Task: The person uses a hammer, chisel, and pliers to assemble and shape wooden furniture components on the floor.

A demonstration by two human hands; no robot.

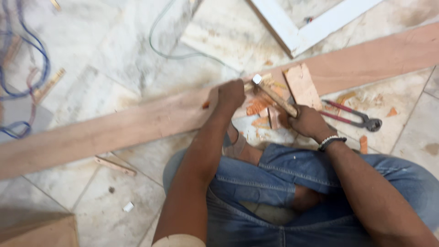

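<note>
The hammer (273, 96) is lying tilted in the grip of the right hand (307, 122), its pale wooden handle running up and to the left and its small metal head pointing toward the left hand (231, 93). The long reddish wooden plank (137, 121) is lying flat on the marble floor (100, 73), running diagonally from the lower left edge to the upper right edge. The left hand is resting closed on the plank, just beside the hammer head
</note>
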